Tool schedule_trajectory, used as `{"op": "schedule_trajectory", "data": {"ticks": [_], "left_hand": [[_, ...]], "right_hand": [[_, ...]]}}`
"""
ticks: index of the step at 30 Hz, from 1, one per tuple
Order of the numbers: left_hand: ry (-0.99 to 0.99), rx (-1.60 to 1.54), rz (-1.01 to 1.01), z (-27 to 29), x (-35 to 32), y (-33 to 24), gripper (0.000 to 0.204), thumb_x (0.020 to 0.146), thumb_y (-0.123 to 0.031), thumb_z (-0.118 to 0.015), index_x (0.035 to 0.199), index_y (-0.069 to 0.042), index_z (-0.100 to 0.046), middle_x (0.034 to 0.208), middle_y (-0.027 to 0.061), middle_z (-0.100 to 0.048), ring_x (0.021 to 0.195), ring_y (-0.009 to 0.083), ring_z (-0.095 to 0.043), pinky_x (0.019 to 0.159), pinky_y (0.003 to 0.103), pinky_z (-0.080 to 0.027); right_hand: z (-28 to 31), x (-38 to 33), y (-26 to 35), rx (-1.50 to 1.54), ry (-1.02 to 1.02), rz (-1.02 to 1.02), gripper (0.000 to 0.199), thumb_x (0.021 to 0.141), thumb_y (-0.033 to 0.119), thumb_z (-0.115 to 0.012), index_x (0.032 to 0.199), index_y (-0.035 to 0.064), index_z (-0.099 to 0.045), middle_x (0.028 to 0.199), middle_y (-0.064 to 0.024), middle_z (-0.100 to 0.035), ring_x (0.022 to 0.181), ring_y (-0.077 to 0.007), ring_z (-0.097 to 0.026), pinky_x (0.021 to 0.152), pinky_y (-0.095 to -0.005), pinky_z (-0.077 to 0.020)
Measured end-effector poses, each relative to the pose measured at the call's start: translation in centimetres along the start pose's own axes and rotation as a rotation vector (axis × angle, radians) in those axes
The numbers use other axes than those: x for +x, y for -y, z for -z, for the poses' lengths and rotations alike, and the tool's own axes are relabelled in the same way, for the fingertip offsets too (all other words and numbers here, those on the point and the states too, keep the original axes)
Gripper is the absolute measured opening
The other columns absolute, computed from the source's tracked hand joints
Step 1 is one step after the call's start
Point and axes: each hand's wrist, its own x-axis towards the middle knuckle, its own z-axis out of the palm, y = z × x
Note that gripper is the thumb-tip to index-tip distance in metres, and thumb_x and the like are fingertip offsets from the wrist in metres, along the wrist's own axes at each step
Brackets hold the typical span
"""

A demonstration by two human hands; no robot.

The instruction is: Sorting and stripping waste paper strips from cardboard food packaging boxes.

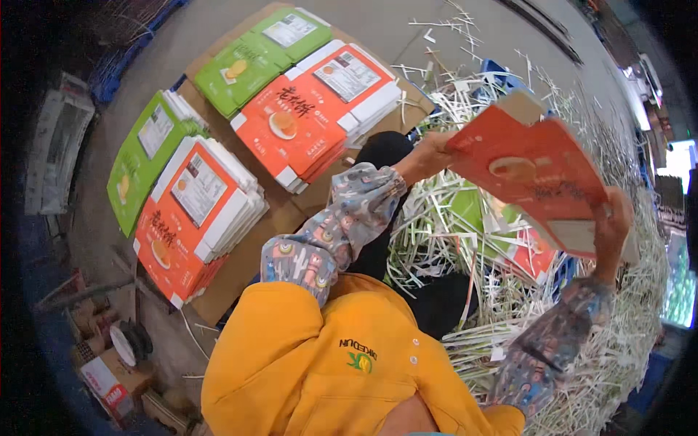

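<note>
While both hands hold one flat orange die-cut carton blank (534, 171) up in the air, the rest sits on the floor. Far left: a grey stack of papers (54, 149), edge unclear. Next, four stacks of flat printed cartons on brown cardboard sheets (240, 272): two green stacks (145, 156) (262, 51) and two orange stacks (196, 218) (316, 112). Lower left: small brown boxes (109, 374) and a white tape roll (125, 345). Yellow hooded top (327, 363) fills the bottom centre; patterned sleeve covers (342, 225) on both forearms.

Left hand (430, 154) grips the blank's left edge, fingers closed on the card, thumb side partly hidden. Right hand (614, 225) clamps the blank's lower right corner, fingers curled round the edge. The blank is tilted, printed face toward the camera, and blocks part of the pile behind it.

Centre to right: a big heap of white paper trim strips (582, 349), more orange and green blanks (531, 251) half buried in it, a blue plastic crate (502, 73) edge poking through. Black trouser legs (385, 152) run under the strips.
</note>
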Motion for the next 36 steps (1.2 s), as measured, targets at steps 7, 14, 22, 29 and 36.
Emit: {"op": "schedule_trajectory", "data": {"ticks": [7,14,22,29,36], "left_hand": [[-0.530,-0.107,0.053,8.6,-3.8,-9.7,0.019,0.072,-0.002,-0.062,0.090,-0.002,-0.059,0.080,0.0019,-0.060,0.069,0.0096,-0.055,0.062,0.023,-0.045],[-0.834,0.036,-0.025,15.2,-6.4,-16.1,0.018,0.072,-0.002,-0.060,0.090,0.000,-0.058,0.086,0.0069,-0.062,0.077,0.0148,-0.059,0.069,0.027,-0.047],[-1.138,-0.242,0.170,26.3,-17.0,-3.7,0.029,0.070,0.000,-0.060,0.098,0.002,-0.054,0.091,0.0088,-0.060,0.082,0.0195,-0.058,0.076,0.033,-0.046],[-1.167,-0.117,0.403,29.2,-20.7,1.3,0.031,0.066,0.000,-0.063,0.096,0.006,-0.054,0.089,0.0111,-0.060,0.078,0.0210,-0.059,0.069,0.034,-0.049],[-1.083,-0.148,0.568,29.8,-21.1,1.4,0.036,0.067,-0.003,-0.063,0.101,0.005,-0.052,0.096,0.0123,-0.058,0.084,0.0223,-0.057,0.075,0.035,-0.047]], "right_hand": [[-1.1,17.0,11.9,-0.135,-0.132,0.428,0.025,0.078,0.012,-0.057,0.101,0.0024,-0.054,0.097,-0.0131,-0.056,0.093,-0.0242,-0.052,0.082,-0.0305,-0.0399],[-3.2,18.4,16.4,0.068,-0.620,0.440,0.024,0.077,0.012,-0.061,0.099,0.0053,-0.054,0.098,-0.0094,-0.059,0.091,-0.0201,-0.056,0.079,-0.0293,-0.0428],[-18.0,9.1,13.1,0.352,-0.108,0.060,0.011,0.075,0.005,-0.058,0.085,0.0018,-0.053,0.088,-0.0116,-0.054,0.087,-0.0248,-0.051,0.079,-0.0327,-0.0387],[-23.0,-1.0,8.8,0.403,0.158,-0.182,0.011,0.075,0.010,-0.057,0.080,0.0005,-0.053,0.083,-0.0128,-0.053,0.082,-0.0276,-0.051,0.074,-0.0326,-0.0391],[-25.6,-11.9,2.4,0.394,0.198,-0.583,0.020,0.071,0.013,-0.059,0.085,-0.0008,-0.053,0.082,-0.0134,-0.054,0.080,-0.0262,-0.052,0.074,-0.0328,-0.0403]]}}
